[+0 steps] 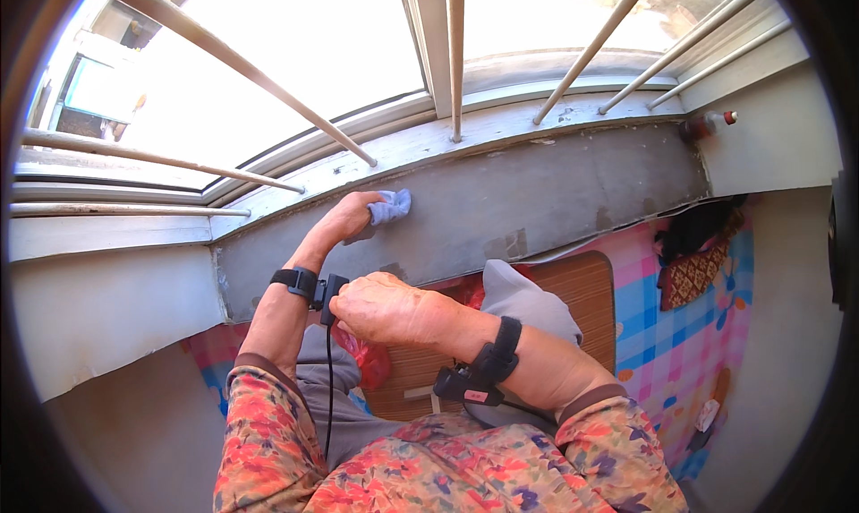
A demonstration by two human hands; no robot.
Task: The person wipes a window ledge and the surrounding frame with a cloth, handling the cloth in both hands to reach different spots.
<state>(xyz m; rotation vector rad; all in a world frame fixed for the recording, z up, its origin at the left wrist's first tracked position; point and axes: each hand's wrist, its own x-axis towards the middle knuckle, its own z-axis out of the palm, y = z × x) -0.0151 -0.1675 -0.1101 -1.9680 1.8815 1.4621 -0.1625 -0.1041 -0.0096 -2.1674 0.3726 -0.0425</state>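
Observation:
My left hand (350,216) is closed around a crumpled light-blue cloth (391,207), which rests against the grey windowsill (537,184). A black strap with a small black box (329,299) is on my left wrist, and a cable runs down from it. My right hand (379,306) is curled right at this box and overlaps its edge. Its fingertips are hidden, so whether it grips the box is unclear. On my right forearm sits a second black strapped device (470,387).
White-painted metal bars (455,63) stand along the window frame. A bottle (704,127) with dark contents lies at the sill's right end. Below are a brown wood-grain board (590,298), a red plastic bag (372,362), a plaid cloth cover (678,365) and a patterned brown fabric piece (694,276).

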